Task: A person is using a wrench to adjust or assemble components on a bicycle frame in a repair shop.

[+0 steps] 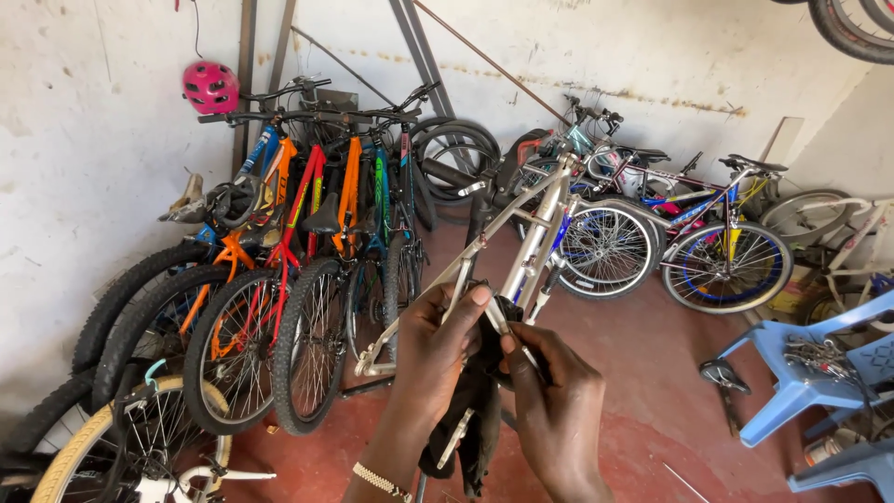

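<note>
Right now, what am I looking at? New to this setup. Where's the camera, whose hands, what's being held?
There is one picture, taken from a camera worn on a person's head, looking down and forward. No machine is involved: the work is done with two bare hands. The left hand and right hand are held together in front of a bare silver bicycle frame, pinching a black cloth and a small metal part; I cannot tell exactly what it is. Behind, a row of bicycles leans against the white wall, a pink helmet hangs above, and a blue plastic chair stands on the red floor.

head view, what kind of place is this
Likely a bicycle repair shop or storage room: a row of bikes leans on the white wall, spare tyres hang overhead, and both hands hold a bare silver frame.
</note>
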